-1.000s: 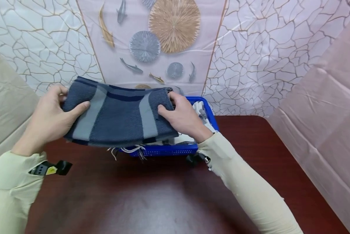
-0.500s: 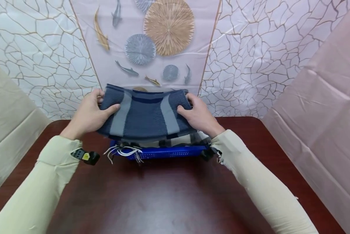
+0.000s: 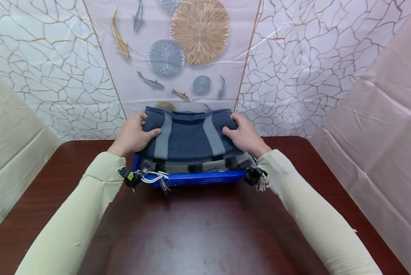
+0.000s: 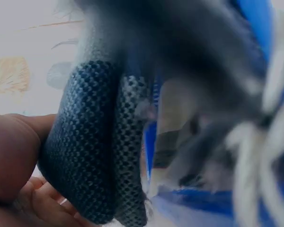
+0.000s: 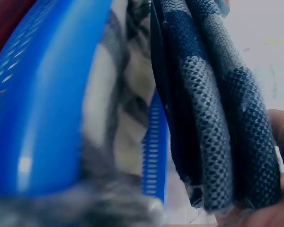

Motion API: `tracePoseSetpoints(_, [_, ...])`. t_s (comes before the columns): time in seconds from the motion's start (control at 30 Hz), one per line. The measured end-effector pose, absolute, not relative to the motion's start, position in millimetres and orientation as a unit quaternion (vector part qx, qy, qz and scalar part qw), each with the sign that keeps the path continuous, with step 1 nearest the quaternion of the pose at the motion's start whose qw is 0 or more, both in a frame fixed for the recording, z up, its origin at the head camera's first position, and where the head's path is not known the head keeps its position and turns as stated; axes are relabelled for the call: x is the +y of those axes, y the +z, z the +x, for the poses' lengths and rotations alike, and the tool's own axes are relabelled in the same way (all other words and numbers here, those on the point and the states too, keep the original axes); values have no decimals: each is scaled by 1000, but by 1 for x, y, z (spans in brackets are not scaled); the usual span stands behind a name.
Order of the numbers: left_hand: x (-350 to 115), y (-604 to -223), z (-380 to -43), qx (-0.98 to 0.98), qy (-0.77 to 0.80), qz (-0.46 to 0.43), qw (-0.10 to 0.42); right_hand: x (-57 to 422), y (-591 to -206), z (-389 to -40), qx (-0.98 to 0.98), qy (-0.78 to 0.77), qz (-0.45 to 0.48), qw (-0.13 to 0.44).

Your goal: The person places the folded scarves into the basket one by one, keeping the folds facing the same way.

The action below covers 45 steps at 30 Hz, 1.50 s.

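A folded dark blue and grey striped scarf (image 3: 191, 137) hangs between my two hands, above the blue basket (image 3: 205, 178). My left hand (image 3: 134, 133) grips its left end, thumb (image 3: 153, 133) on the near face. At the other end, my right hand (image 3: 244, 134) pinches the cloth the same way. Both wrist views show the thick layered folds of the scarf (image 4: 85, 146) beside the basket. Inside the basket lies a white, grey and black checked cloth (image 3: 208, 165), partly hidden under the scarf.
White cord-like fringe (image 3: 153, 176) hangs over the basket's front left rim, and more fringe (image 3: 261, 184) hangs at the right. The basket stands toward the back of a dark red table (image 3: 198, 225). Patterned fabric walls (image 3: 294, 76) rise behind and beside it.
Both hands have carried the scarf to the right and slightly downward, from left of the basket to over it. The left hand travelled farthest.
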<state>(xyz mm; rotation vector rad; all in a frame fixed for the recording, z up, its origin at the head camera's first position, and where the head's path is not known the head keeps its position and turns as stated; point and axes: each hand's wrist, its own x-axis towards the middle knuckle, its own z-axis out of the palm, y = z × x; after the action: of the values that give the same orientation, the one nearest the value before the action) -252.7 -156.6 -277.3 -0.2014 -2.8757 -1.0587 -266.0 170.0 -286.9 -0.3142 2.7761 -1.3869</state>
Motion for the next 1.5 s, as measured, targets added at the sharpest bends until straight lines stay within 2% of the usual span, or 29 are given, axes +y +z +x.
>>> tracePoseSetpoints(0.33, [-144, -300, -253, -944, -324, -52, 22, 179, -309, -273, 904, -415, -91, 42])
tracePoseSetpoints(0.47, [-144, -304, -249, -950, -311, -27, 2, 182, -310, -273, 912, -400, -65, 68])
tracePoseSetpoints(0.67, [-141, -303, -243, -961, -276, 14, -7, 183, -307, -268, 941, -327, -62, 69])
tracePoseSetpoints(0.8, [-134, -301, -234, -975, -219, 17, 16, 177, -300, -258, 963, -258, -67, 49])
tracePoseSetpoints(0.93, [-127, -299, -224, -989, -131, -53, 50, 166, -295, -248, 982, -167, -86, -1])
tracePoseSetpoints(1.03, [-123, -298, -219, -991, -69, -113, 25, 160, -295, -245, 987, -88, -126, -54])
tracePoseSetpoints(1.13, [-120, -299, -215, -989, -45, -136, -46, 158, -298, -245, 981, -16, -174, -80])
tracePoseSetpoints(1.2, [-122, -301, -213, -987, -34, -132, -88, 160, -301, -244, 977, 20, -201, -65])
tracePoseSetpoints(1.3, [-127, -305, -211, -985, -32, -109, -129, 165, -305, -243, 976, 36, -214, 16])
tracePoseSetpoints(1.4, [-135, -306, -209, -983, -21, -105, -146, 173, -307, -241, 976, 30, -194, 95])
tracePoseSetpoints(1.5, [-140, -306, -208, -981, -23, -118, -154, 182, -307, -239, 975, 18, -179, 127])
